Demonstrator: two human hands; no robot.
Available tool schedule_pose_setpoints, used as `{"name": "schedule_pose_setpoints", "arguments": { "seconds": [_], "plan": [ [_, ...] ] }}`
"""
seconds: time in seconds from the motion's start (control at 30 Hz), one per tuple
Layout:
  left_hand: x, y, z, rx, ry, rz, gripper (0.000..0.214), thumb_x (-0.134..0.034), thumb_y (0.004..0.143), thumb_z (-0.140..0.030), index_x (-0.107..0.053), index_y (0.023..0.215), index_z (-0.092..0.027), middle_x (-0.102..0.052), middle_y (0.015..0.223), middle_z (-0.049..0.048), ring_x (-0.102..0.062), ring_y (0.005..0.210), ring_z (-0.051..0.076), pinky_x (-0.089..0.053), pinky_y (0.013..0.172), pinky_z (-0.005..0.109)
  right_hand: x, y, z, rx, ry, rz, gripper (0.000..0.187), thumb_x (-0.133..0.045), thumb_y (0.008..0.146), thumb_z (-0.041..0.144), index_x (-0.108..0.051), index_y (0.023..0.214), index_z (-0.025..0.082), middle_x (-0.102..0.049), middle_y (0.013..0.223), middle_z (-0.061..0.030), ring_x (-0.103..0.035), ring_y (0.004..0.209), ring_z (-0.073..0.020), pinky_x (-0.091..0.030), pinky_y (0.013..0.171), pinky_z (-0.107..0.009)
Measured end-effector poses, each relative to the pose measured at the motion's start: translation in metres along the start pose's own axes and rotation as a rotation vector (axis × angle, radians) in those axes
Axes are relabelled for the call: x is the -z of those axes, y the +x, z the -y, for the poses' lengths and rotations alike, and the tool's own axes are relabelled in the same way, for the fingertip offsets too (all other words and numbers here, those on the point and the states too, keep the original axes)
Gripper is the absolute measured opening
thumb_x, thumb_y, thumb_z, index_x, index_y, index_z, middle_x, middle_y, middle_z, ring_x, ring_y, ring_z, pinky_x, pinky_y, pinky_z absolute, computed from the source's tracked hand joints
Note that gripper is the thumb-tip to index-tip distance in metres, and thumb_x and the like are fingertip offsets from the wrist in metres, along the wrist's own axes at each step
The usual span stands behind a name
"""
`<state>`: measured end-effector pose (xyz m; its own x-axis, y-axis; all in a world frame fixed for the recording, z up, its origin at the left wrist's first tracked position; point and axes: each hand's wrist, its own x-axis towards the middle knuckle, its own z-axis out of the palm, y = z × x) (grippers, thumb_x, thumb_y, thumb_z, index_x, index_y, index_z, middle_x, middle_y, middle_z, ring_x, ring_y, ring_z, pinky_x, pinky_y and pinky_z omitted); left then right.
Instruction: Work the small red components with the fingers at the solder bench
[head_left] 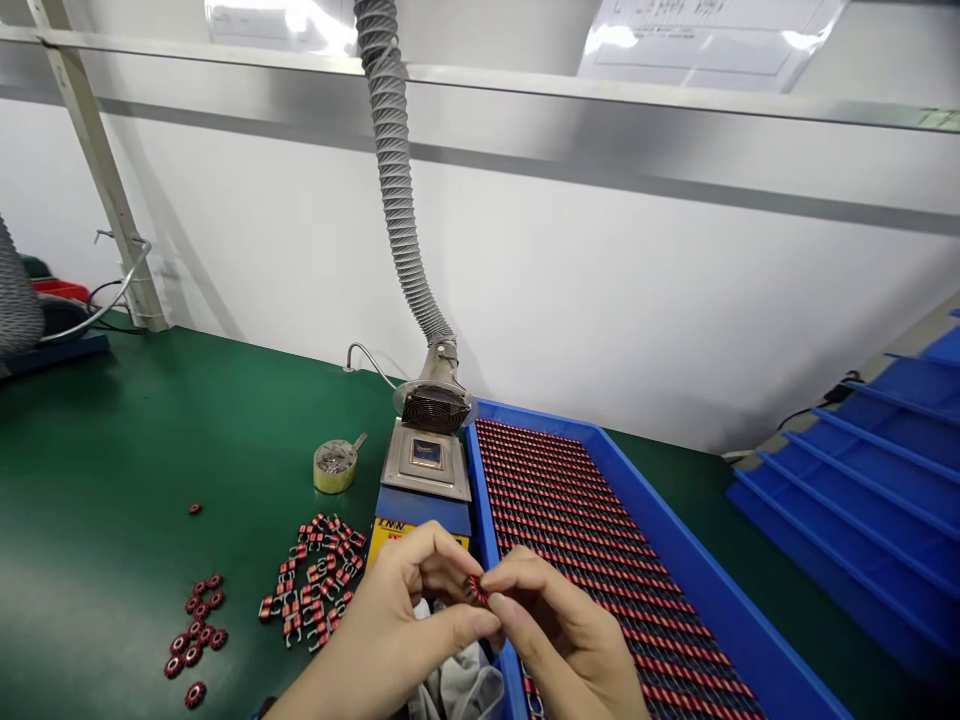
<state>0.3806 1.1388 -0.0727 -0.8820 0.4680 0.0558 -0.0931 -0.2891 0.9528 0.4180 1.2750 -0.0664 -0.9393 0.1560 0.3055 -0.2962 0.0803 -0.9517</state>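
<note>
My left hand and my right hand meet at the bottom centre, fingers pinched together around one small red and black wound coil. Both hands hover over the left rim of a blue tray filled with rows of the same coils. Just behind the hands stands a blue and yellow solder pot with a small square bath on top. A white cloth lies under my hands.
Loose coils lie in a pile on the green mat, with several round ones further left. A small tin sits left of the pot. A grey fume hose hangs over it. Stacked blue trays stand at right.
</note>
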Motion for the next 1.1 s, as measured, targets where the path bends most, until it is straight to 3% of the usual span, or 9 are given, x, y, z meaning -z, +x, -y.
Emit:
{"name": "schedule_pose_setpoints", "arguments": {
  "seconds": [0.17, 0.33, 0.43, 0.6, 0.8, 0.97, 1.1],
  "plan": [
    [0.0, 0.002, 0.002, 0.02, -0.064, -0.004, 0.025, -0.08, 0.06, -0.013, -0.061, 0.075, -0.014, -0.065, 0.069, -0.0018, -0.057, 0.066, 0.008, -0.042, 0.062, 0.018, 0.001, 0.003, -0.003, -0.003, 0.04, 0.012, 0.025, -0.071, 0.077, 0.047, -0.07, 0.069, 0.023, -0.054, 0.063, -0.0009, -0.048, 0.06, -0.0141, -0.039, 0.057, -0.023],
    [0.001, 0.005, 0.003, 0.021, -0.053, -0.046, 0.023, -0.082, 0.061, -0.017, -0.066, 0.076, -0.013, -0.068, 0.069, 0.0003, -0.06, 0.065, 0.008, -0.045, 0.062, 0.017, -0.001, 0.005, -0.004, -0.071, 0.101, 0.044, 0.028, -0.072, 0.078, 0.043, -0.066, 0.066, 0.019, -0.051, 0.062, 0.0005, -0.046, 0.056, -0.0109, -0.036, 0.053, -0.02],
    [0.002, 0.006, 0.004, 0.028, -0.147, 0.02, 0.025, -0.082, 0.065, -0.025, -0.066, 0.079, -0.012, -0.069, 0.07, 0.0012, -0.063, 0.065, 0.009, -0.048, 0.064, 0.017, -0.005, 0.003, -0.003, -0.094, 0.154, 0.025, 0.03, -0.071, 0.079, 0.043, -0.063, 0.066, 0.017, -0.049, 0.059, 0.0017, -0.043, 0.053, -0.0089, -0.035, 0.051, -0.019],
    [0.002, 0.01, 0.011, 0.046, -0.403, 0.187, 0.029, -0.078, 0.073, -0.031, -0.06, 0.082, -0.011, -0.068, 0.065, 0.0025, -0.065, 0.059, 0.009, -0.052, 0.062, 0.018, -0.015, -0.001, -0.002, -0.205, 0.424, -0.045, 0.031, -0.077, 0.074, 0.043, -0.061, 0.067, 0.016, -0.047, 0.056, 0.0036, -0.042, 0.05, -0.006, -0.035, 0.049, -0.016],
    [-0.001, 0.011, 0.016, 0.035, -0.503, 0.234, 0.029, -0.074, 0.077, -0.03, -0.054, 0.084, -0.011, -0.07, 0.068, 0.0061, -0.068, 0.059, 0.011, -0.053, 0.061, 0.019, -0.017, 0.003, -0.003, -0.237, 0.683, -0.068, 0.028, -0.081, 0.07, 0.039, -0.062, 0.069, 0.019, -0.044, 0.05, 0.0066, -0.042, 0.042, -0.0034, -0.032, 0.043, -0.013],
    [-0.001, 0.01, 0.015, -0.043, -0.445, 0.238, 0.024, -0.068, 0.082, -0.031, -0.054, 0.087, -0.012, -0.069, 0.068, 0.004, -0.069, 0.064, 0.013, -0.052, 0.065, 0.02, -0.007, 0.006, -0.014, -0.154, 0.568, 0.086, 0.019, -0.074, 0.079, 0.037, -0.068, 0.078, 0.019, -0.053, 0.055, 0.0025, -0.046, 0.047, -0.0051, -0.036, 0.047, -0.015],
    [-0.001, 0.01, 0.013, -0.054, -0.431, 0.243, 0.026, -0.073, 0.078, -0.031, -0.055, 0.085, -0.013, -0.069, 0.068, 0.0021, -0.068, 0.062, 0.01, -0.051, 0.065, 0.018, 0.002, 0.007, -0.02, -0.084, 0.433, 0.186, 0.012, -0.068, 0.085, 0.031, -0.069, 0.079, 0.02, -0.051, 0.063, 0.0017, -0.048, 0.052, -0.0064, -0.038, 0.049, -0.016]
  ]
}}
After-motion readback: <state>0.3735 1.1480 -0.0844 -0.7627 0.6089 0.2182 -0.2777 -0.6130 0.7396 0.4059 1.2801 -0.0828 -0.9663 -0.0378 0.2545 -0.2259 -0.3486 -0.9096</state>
